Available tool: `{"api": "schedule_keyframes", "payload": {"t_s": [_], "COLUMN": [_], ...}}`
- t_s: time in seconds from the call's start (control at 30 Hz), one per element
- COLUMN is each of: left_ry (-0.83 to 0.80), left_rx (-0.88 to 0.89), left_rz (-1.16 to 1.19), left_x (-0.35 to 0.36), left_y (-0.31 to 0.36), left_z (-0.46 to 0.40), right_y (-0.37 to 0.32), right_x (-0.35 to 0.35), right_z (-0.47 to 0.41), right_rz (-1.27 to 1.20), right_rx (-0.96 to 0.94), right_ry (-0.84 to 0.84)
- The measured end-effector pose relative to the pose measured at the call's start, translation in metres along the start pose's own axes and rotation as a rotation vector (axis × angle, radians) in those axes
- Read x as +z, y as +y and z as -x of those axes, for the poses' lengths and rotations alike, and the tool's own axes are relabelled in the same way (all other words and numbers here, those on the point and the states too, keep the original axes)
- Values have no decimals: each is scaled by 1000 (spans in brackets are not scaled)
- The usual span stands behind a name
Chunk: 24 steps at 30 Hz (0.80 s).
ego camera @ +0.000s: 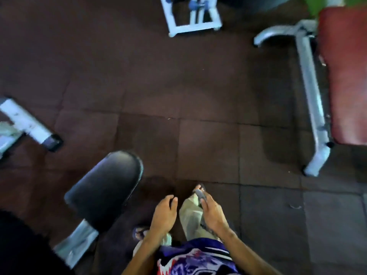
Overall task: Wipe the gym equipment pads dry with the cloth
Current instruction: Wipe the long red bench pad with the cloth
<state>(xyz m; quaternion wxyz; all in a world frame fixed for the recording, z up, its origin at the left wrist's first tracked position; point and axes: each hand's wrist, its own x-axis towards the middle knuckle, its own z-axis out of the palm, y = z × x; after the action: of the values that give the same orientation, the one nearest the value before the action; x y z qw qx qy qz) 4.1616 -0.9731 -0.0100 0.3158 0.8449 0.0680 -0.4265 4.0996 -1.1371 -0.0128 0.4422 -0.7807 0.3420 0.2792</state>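
Note:
A black padded seat (105,187) on a white metal post stands at the lower left, just left of my hands. A red bench pad (345,76) lies along the right edge on a grey frame (311,92). My right hand (211,212) is closed around a small dark grey cloth (199,193), which sticks out past the fingers; the view is blurred. My left hand (164,214) hangs beside it with loosely curled fingers and holds nothing. Both hands are in front of my legs, apart from either pad.
Dark rubber floor tiles (178,96) fill the middle. A white machine frame (190,26) stands at the top, and a white metal foot with a black end cap (29,124) at the left. A dark shape fills the bottom-left corner.

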Motion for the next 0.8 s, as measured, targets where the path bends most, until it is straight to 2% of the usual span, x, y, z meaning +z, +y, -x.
{"api": "schedule_keyframes", "payload": {"t_s": [0.27, 0.6, 0.8], "left_ry": [-182, -388, -512], "left_rx": [265, 513, 642], "left_rz": [-350, -672, -887], "left_x": [49, 134, 163], "left_y": [193, 398, 516], "left_z": [-44, -101, -166], "right_y": [36, 71, 72], "right_x": [-153, -285, -371], "right_z": [-19, -71, -123], "right_rz": [-293, -637, -788], "right_rx": [115, 284, 405], "right_ry": [325, 587, 710]}}
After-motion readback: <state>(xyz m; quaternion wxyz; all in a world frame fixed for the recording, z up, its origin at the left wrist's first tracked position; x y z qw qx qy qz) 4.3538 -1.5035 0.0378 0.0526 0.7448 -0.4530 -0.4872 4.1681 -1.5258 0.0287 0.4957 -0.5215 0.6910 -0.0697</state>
